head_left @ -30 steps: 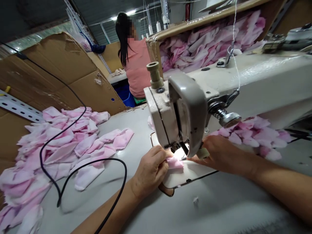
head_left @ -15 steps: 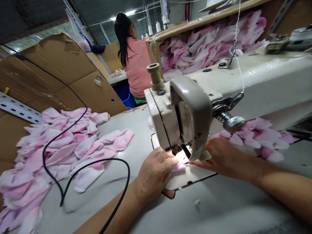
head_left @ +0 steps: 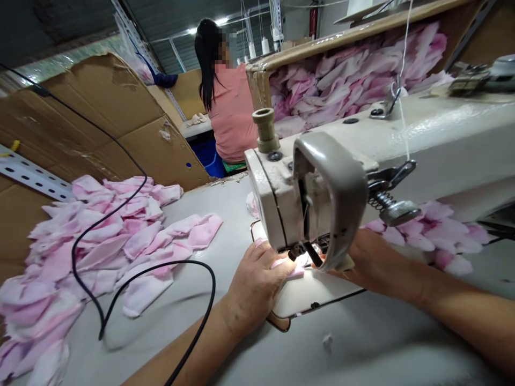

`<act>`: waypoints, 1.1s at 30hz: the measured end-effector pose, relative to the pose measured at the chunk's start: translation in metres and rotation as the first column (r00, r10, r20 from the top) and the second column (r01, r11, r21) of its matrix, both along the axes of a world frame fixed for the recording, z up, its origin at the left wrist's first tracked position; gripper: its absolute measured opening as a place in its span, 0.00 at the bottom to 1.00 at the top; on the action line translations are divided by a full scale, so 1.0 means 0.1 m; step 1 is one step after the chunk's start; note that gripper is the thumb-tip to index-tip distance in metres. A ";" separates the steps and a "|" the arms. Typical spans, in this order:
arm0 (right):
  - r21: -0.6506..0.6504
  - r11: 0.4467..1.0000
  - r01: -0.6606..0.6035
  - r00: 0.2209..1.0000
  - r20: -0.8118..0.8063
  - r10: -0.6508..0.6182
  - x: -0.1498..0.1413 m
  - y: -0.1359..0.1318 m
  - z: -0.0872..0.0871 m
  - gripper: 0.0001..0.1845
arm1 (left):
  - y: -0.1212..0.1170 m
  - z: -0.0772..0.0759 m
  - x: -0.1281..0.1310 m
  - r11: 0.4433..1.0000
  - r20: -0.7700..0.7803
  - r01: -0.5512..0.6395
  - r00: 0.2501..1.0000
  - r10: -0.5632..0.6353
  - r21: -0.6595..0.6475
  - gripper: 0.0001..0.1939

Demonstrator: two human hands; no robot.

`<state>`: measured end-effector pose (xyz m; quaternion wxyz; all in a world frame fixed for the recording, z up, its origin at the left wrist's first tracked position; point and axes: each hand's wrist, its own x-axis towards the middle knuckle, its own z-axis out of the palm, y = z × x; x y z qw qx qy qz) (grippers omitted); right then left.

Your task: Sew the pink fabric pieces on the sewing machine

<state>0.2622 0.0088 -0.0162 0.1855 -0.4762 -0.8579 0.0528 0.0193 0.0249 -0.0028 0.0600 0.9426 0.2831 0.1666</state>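
Fingers (head_left: 277,262) of the left hand (head_left: 253,289) flat on one pink fabric piece (head_left: 287,269), right hand's (head_left: 366,262) behind the sewing machine (head_left: 277,203)

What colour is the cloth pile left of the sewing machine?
The cloth pile is pale pink and white, blotchy; best seen in the head view.

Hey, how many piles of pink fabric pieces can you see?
3: one pile left of the sewing machine, one in the cardboard box behind it, one right of it. Others may be hidden.
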 end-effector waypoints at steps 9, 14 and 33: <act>0.169 0.984 -0.053 0.998 -0.036 0.059 -0.03 -0.05 -0.09 0.15 | -0.07 -0.06 -0.06 0.996 0.147 -0.005 0.989 -0.008 0.084 0.10; 0.206 0.977 -0.055 0.991 -0.105 0.078 -0.14 -0.09 -0.09 0.24 | -0.07 -0.04 -0.03 0.983 0.162 -0.014 0.987 -0.016 0.182 0.08; 0.274 0.960 -0.051 0.991 -0.108 0.084 -0.15 -0.08 -0.18 0.24 | -0.06 -0.16 -0.06 0.966 0.089 -0.023 0.996 0.000 0.257 0.08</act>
